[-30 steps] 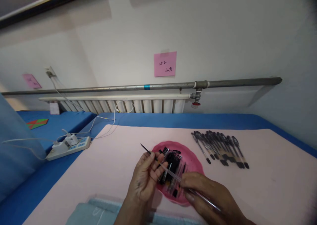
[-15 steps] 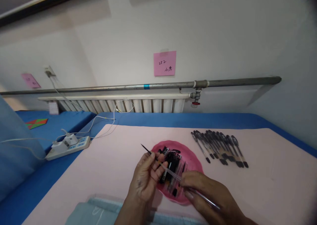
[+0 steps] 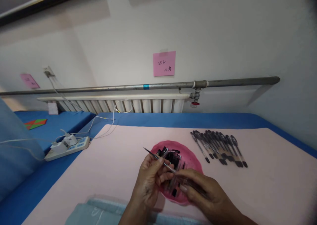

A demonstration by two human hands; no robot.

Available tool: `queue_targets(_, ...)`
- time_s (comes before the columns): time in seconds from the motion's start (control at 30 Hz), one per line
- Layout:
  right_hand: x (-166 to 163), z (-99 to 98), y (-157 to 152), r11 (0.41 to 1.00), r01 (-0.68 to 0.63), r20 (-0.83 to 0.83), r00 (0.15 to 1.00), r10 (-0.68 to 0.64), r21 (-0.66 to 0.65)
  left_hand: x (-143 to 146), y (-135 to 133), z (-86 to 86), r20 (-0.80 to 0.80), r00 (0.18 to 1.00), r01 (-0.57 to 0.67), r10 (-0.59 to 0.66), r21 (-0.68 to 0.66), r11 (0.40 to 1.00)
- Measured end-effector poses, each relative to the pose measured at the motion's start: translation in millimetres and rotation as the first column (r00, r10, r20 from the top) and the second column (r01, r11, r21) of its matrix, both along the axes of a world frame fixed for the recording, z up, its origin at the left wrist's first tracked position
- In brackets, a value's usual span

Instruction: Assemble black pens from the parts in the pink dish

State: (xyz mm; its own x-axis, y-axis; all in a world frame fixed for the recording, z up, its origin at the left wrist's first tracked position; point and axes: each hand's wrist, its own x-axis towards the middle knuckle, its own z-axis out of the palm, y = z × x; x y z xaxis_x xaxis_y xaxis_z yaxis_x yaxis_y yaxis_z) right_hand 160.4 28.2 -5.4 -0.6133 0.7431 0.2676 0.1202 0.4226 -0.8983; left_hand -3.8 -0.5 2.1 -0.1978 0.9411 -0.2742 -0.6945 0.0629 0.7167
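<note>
Between the thumb and fingers of my left hand (image 3: 150, 180) is a thin pen refill (image 3: 150, 153), its dark pointed tip sticking out to the upper left. My right hand (image 3: 208, 190) grips a clear pen barrel (image 3: 170, 168), which lies in line with the refill and reaches up to my left fingers. How far the refill sits inside the barrel is partly hidden by the fingers. Both hands are over a pink plate (image 3: 195, 159) with a wavy rim. On it lie black pen caps (image 3: 174, 159) and clear barrels (image 3: 170, 187), partly covered by my hands.
Several capped black pens (image 3: 220, 147) lie in a row at the right on the pink table cover (image 3: 119, 152). Folded light-blue cloth (image 3: 99, 211) is at the front edge. A power strip (image 3: 68, 149) with cables stands at the left. Behind are a radiator (image 3: 148, 104) and pipe.
The right hand has brought the barrel up and left, closer to my left fingers, so less refill shows between the hands. The refill tip has shifted slightly right and down.
</note>
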Motion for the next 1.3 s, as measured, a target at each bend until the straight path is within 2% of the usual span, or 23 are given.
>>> queue_targets(0.07, 0, -3.8, -1, 0.978, 0.001, -0.003, 1.0, -0.002, -0.209, -2, 1, -0.8, -0.058, 0.998, -0.024, 0.025, 0.015, 1.0)
queue_targets(0.13, -2, -6.2, -2, 0.944, 0.01, -0.007, 1.0, -0.013, -0.331, -4, 1, -2.1, -0.109, 0.993, -0.038, 0.041, 0.03, 0.999)
queue_targets(0.3, -8, -6.3, -6, 0.921, 0.047, -0.091, 0.992, -0.089, -0.386, -1, -5, -1.2, -0.347, 0.938, 0.045, -0.024, 0.054, 0.998)
queue_targets(0.4, -10, -1.6, -6, 0.851, 0.008, -0.166, 0.98, -0.111, -0.525, 1, -9, 2.7, -0.472, 0.881, 0.085, -0.036, 0.084, 0.993)
queue_targets(0.53, -10, 7.5, -6, 0.777, 0.019, -0.223, 0.953, -0.204, -0.629, -4, -6, 4.8, -0.468, 0.881, -0.02, 0.071, 0.114, 0.993)
queue_targets(0.6, -9, 11.7, -6, 0.737, 0.008, -0.239, 0.943, -0.23, -0.676, -12, -3, 3.5, -0.514, 0.845, -0.11, 0.146, 0.101, 0.989)
queue_targets(0.63, -8, 13.9, -5, 0.71, -0.012, -0.252, 0.939, -0.234, -0.704, -16, -2, 2.3, -0.577, 0.795, -0.158, 0.189, 0.104, 0.982)
queue_targets(0.67, -7, 16.1, -5, 0.683, -0.033, -0.267, 0.933, -0.24, -0.73, -21, -1, 0.8, -0.663, 0.711, -0.204, 0.233, 0.122, 0.971)
queue_targets(0.73, -4, 20.5, -2, 0.642, -0.065, -0.296, 0.919, -0.26, -0.764, -29, 1, -3.2, -0.832, 0.483, -0.248, 0.274, 0.17, 0.954)
queue_targets(0.77, -3, 22.5, -1, 0.638, -0.066, -0.311, 0.908, -0.28, -0.767, -33, 2, -5.7, -0.886, 0.377, -0.248, 0.271, 0.186, 0.951)
queue_targets(0.83, 1, 24.9, 3, 0.66, -0.035, -0.347, 0.871, -0.348, -0.751, -37, 6, -11.4, -0.944, 0.24, -0.229, 0.227, 0.173, 0.958)
queue_targets(0.9, 4, 24.8, 6, 0.689, 0.02, -0.377, 0.826, -0.42, -0.725, -39, 9, -17.1, -0.972, 0.197, -0.223, 0.126, 0.081, 0.971)
queue_targets(1.0, 9, 21.7, 8, 0.703, 0.074, -0.394, 0.784, -0.479, -0.707, -41, 10, -23.0, -0.977, 0.214, -0.221, -0.009, -0.057, 0.974)
queue_targets(1.07, 11, 19.2, 7, 0.707, 0.093, -0.405, 0.765, -0.502, -0.701, -44, 7, -23.4, -0.976, 0.214, -0.211, -0.04, -0.086, 0.974)
queue_targets(1.13, 13, 16.5, 5, 0.711, 0.11, -0.406, 0.756, -0.514, -0.695, -47, 2, -20.6, -0.981, 0.18, -0.213, -0.069, -0.108, 0.971)
queue_targets(1.2, 16, 12.8, 5, 0.716, 0.13, -0.389, 0.767, -0.511, -0.686, -47, -4, -15.0, -0.991, 0.068, -0.23, -0.119, -0.131, 0.964)
queue_targets(1.27, 19, 8.2, 8, 0.731, 0.159, -0.36, 0.789, -0.498, -0.663, -45, -8, -7.9, -0.984, -0.127, -0.245, -0.125, -0.091, 0.965)
queue_targets(1.3, 20, 5.8, 10, 0.741, 0.178, -0.344, 0.8, -0.492, -0.647, -42, -9, -4.4, -0.97, -0.23, -0.243, -0.072, -0.015, 0.97)
